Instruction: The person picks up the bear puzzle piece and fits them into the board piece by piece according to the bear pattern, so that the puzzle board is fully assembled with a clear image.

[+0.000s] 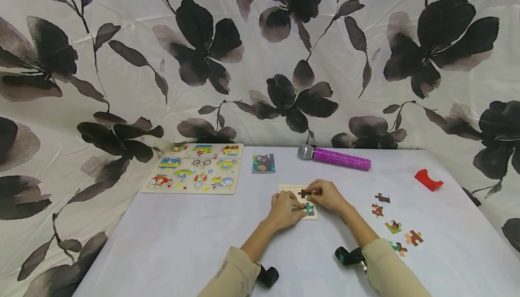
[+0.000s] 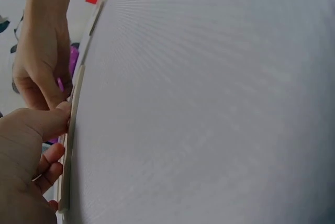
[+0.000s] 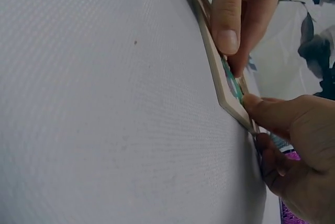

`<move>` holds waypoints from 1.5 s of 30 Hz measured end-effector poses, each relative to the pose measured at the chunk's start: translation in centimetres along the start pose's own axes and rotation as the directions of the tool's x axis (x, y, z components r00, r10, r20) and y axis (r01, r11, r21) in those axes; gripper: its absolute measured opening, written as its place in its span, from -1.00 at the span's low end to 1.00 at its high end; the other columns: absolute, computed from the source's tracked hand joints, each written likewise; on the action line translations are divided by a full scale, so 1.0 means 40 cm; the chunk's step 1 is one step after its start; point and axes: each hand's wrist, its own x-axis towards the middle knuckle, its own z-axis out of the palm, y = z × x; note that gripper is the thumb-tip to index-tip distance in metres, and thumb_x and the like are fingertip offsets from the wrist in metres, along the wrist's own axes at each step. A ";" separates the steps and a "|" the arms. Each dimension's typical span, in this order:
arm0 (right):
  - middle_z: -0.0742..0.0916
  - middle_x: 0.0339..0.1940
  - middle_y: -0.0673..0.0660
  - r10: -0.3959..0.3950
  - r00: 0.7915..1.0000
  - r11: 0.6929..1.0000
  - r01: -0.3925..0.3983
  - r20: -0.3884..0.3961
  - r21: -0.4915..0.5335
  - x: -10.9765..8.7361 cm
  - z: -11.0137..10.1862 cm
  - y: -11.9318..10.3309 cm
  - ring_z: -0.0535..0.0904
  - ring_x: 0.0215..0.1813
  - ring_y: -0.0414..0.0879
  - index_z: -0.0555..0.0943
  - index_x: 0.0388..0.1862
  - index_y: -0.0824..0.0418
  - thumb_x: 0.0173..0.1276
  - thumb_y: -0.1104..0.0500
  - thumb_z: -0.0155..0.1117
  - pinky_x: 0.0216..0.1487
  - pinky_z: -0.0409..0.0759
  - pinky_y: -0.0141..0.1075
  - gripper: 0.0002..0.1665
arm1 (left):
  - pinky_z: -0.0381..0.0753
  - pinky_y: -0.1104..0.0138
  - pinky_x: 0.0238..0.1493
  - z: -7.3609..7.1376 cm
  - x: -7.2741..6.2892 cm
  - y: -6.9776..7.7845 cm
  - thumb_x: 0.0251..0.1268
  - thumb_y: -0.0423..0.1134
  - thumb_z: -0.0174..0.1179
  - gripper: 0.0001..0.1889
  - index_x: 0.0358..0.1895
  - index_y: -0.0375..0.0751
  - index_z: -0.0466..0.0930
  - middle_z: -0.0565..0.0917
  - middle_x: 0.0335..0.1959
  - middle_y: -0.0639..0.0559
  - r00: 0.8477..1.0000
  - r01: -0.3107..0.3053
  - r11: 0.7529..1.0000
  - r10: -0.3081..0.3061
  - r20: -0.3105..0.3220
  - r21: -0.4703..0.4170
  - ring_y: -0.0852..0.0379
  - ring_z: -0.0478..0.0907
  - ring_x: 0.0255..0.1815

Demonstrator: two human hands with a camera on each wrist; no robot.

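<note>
A small pale wooden puzzle tray lies on the white table between both hands. In its right half sit a dark brown jigsaw piece and, nearer me, a teal jigsaw piece. My left hand reaches over the tray, its thumb and fingertips pinching at the teal piece. From the other side my right hand pinches at the brown piece by the tray's far right edge. Seen from the right wrist, the left thumb bends down over the tray, and the right fingers curl at its corner.
Several loose jigsaw pieces are scattered right of the right forearm. Behind the tray lie a picture card and a purple glitter microphone. A vehicle puzzle board is at back left, a red curved block at right.
</note>
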 end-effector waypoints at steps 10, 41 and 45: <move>0.66 -0.22 0.23 0.036 0.992 0.995 -0.047 0.118 0.088 -0.024 -0.009 -0.014 0.46 -0.34 -0.16 0.67 -0.15 0.42 0.12 0.36 0.35 -0.33 0.47 -0.40 -0.72 | 0.20 -0.04 0.22 0.010 -0.003 0.004 0.13 -0.06 0.32 -0.77 -0.21 -0.07 0.75 0.56 -0.20 0.09 0.999 0.040 0.999 -0.040 -0.029 -0.024 0.14 0.38 -0.11; 0.59 -0.21 0.20 -0.072 0.989 0.997 0.070 0.133 0.019 -0.028 0.000 -0.025 0.51 -0.11 0.07 0.69 -0.21 0.43 0.18 0.46 0.22 -0.02 0.50 -0.15 -0.80 | 0.40 0.17 -0.01 0.001 0.006 0.009 0.04 -0.11 0.39 -0.88 -0.44 -0.05 0.78 0.62 -0.32 0.13 0.997 -0.013 1.000 0.014 -0.074 0.011 0.19 0.44 -0.20; 0.63 -0.24 0.20 -0.012 0.993 0.998 0.004 0.116 0.069 -0.024 -0.003 -0.022 0.53 -0.17 0.01 0.70 -0.25 0.41 0.14 0.42 0.29 -0.10 0.52 -0.23 -0.83 | 0.39 0.16 0.01 0.003 0.005 0.008 0.04 -0.12 0.39 -0.89 -0.44 -0.06 0.78 0.61 -0.27 0.10 0.997 -0.015 1.000 0.015 -0.079 -0.006 0.17 0.44 -0.18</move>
